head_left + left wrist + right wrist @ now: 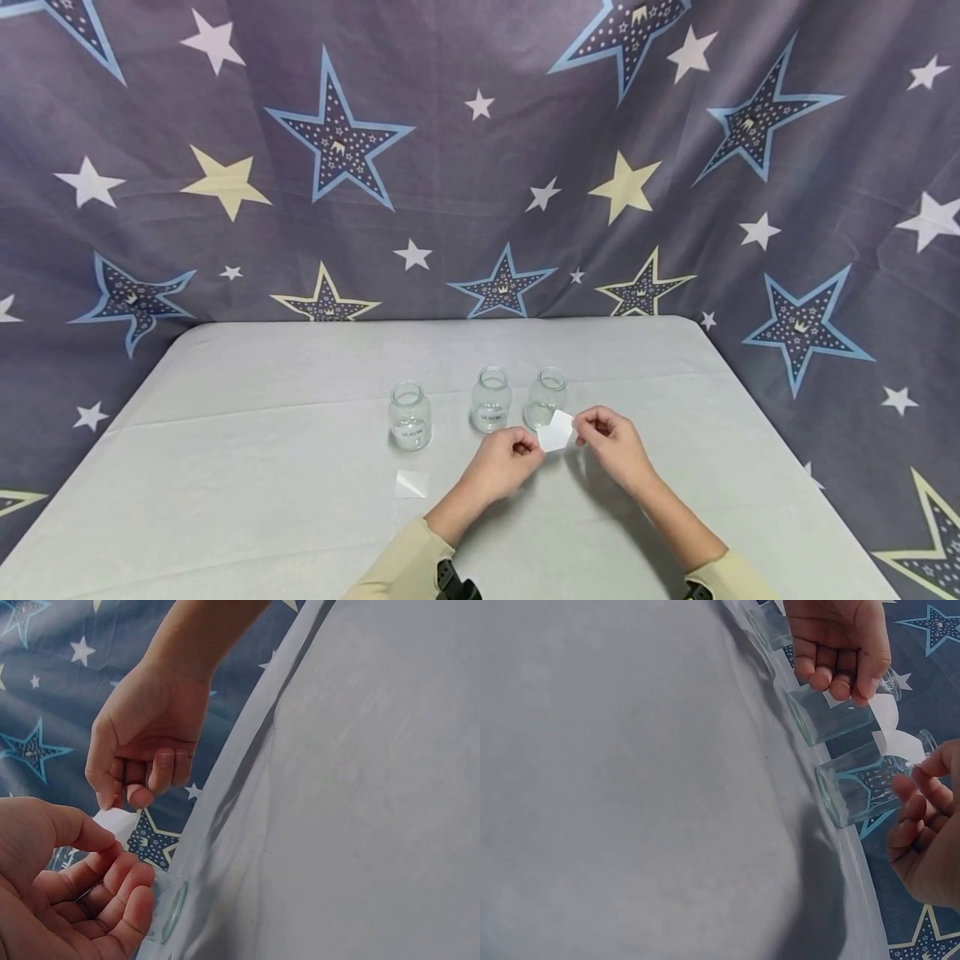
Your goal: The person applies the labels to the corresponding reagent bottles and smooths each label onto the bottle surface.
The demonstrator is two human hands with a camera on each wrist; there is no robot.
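My left hand (504, 462) and right hand (617, 443) hold a small white paper label (556, 431) between them, above the table. Thumb and index finger of the left hand pinch its left edge; the right hand's fingertips pinch its upper right corner. In the right wrist view the white paper (902, 746) bends between the two hands, with two flaps showing. Just behind it stands a clear glass jar (548, 392), open at the top, its lower front partly covered by the paper. A middle jar (492, 398) with a printed label stands beside that one.
Farther left stands another open glass jar (409, 415) with a printed label. In front of it a small, shiny square sheet (412, 484) lies flat on the white-covered table (225, 500). A grey curtain with stars (435, 167) hangs behind the table.
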